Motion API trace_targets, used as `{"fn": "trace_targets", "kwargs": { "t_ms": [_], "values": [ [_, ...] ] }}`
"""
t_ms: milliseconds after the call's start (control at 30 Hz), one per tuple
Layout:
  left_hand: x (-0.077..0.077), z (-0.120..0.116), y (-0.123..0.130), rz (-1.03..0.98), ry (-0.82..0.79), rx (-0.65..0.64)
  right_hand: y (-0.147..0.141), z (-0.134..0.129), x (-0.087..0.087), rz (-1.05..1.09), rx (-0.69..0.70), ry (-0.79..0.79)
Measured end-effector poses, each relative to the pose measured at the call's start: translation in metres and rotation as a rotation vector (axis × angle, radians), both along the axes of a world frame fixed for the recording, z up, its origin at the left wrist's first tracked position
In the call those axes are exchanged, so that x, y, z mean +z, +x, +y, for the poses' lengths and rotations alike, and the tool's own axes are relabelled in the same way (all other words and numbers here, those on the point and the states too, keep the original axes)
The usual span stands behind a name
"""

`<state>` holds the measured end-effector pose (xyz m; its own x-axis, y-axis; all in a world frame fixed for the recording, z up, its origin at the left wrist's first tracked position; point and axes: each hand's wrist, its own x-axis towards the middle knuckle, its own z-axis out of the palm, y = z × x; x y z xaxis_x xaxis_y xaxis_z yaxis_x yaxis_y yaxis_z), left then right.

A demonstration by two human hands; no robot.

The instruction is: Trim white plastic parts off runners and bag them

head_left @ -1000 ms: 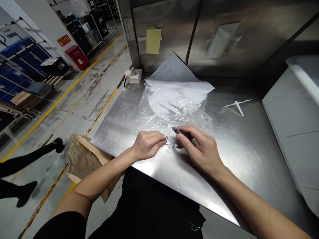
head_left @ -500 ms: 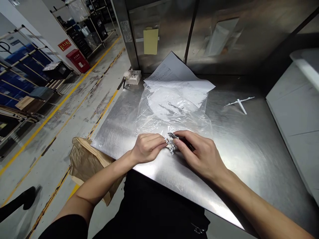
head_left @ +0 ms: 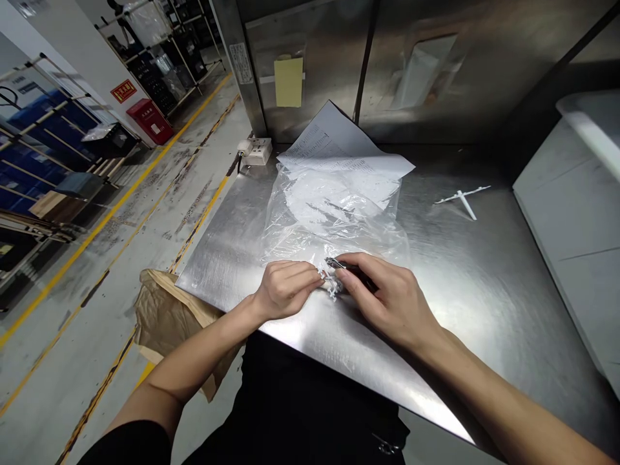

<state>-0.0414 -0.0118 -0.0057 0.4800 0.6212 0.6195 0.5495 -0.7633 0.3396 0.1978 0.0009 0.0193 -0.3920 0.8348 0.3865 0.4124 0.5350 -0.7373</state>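
On the left, a brown bag (head_left: 167, 310) hangs open beside the table (head_left: 208, 258). Next comes the left hand (head_left: 289, 289), thumb and fingers pinched closed on a small white part (head_left: 332, 289), which is just above the table's near edge. The tool (head_left: 334, 263) has its tip right by that part; whether its tip is open, I can't tell. The right hand (head_left: 387, 287) is curled closed around its handle. The step looks like trimming the part; the next move calls for a steady pinch and careful tip placement. Farther right lies a white sprue (head_left: 464, 203), untouched.
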Motion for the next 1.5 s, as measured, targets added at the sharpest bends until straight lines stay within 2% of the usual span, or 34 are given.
{"fn": "trace_targets", "kwargs": {
  "t_ms": [300, 600, 867, 1300, 1500],
  "values": [
    [-0.001, 0.0, 0.0, 0.088, -0.028, 0.015, -0.003, 0.001, -0.008, 0.034, -0.033, -0.101],
    [-0.002, 0.0, 0.001, 0.028, -0.066, 0.028, -0.001, 0.003, -0.008, 0.059, -0.054, -0.156],
    [-0.004, 0.0, 0.001, 0.039, -0.073, 0.049, 0.0, -0.004, 0.004, 0.06, 0.05, -0.074],
    [-0.001, 0.001, 0.001, 0.055, -0.023, 0.037, -0.002, -0.005, 0.002, -0.007, 0.077, 0.022],
    [-0.003, 0.0, 0.002, 0.074, 0.021, 0.039, -0.002, -0.005, -0.001, 0.011, 0.073, -0.034]
  ]
}}
